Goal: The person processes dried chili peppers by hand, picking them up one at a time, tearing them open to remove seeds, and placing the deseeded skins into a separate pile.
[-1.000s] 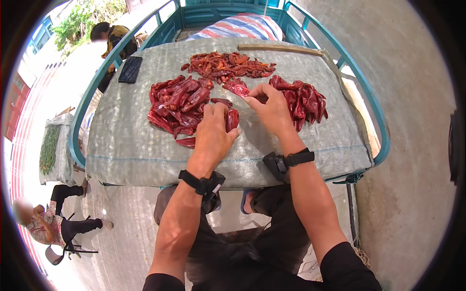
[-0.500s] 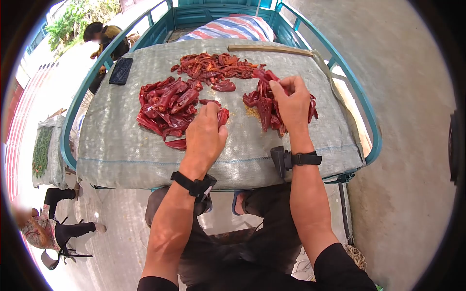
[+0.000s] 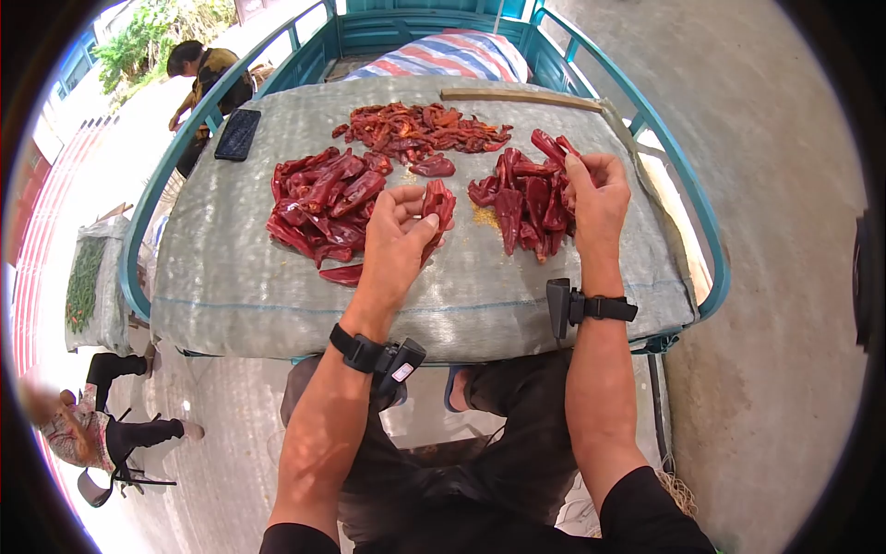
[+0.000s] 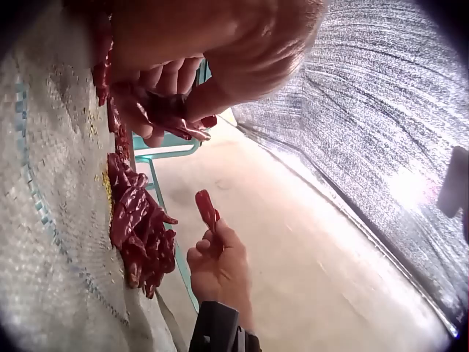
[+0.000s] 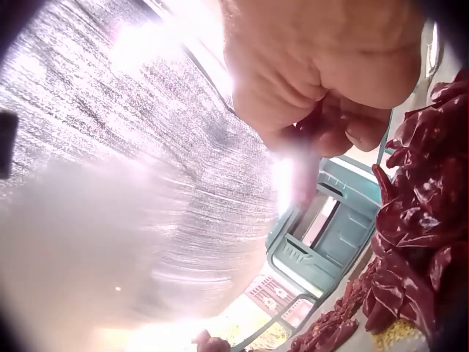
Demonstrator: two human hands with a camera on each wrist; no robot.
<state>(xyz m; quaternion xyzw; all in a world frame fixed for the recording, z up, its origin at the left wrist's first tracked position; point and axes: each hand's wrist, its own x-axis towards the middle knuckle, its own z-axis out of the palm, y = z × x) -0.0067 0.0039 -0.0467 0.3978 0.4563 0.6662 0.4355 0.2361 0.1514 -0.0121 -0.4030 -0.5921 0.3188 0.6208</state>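
Far-left edge: a seated person (image 3: pixel 88 434) on the near side; beyond, a pale sack (image 3: pixel 115 305) with long green pods (image 3: pixel 85 282) on it
Dark phone (image 3: pixel 237 136): flat at the far left corner of the grey woven sheet (image 3: pixel 388 323)
Left heap (image 3: pixel 318 198): glossy red peppers piled together; one loose pepper (image 3: pixel 341 275) lies at its near edge, just beside the left hand
Left hand (image 3: pixel 395 240): thumb and curled fingers grip a wrinkled red pepper (image 3: pixel 441 203); it is to the right of the left heap, pointing away to the far side
Far heap (image 3: pixel 415 127): smaller, more shrivelled red pieces, spread wide; a single pepper (image 3: pixel 432 165) lies at its near side
Yellow seeds (image 3: pixel 484 216): scattered at the left side of the right heap (they show in both wrist views too)
Right heap (image 3: pixel 531 203): whole dark red peppers, bunched
Right hand (image 3: pixel 602 196): thumb and fingers pinch a slim red pepper (image 3: pixel 548 146); it points far and left, over the far side of the right heap
Teal rail (image 3: pixel 723 268): curves round the sheet's right side
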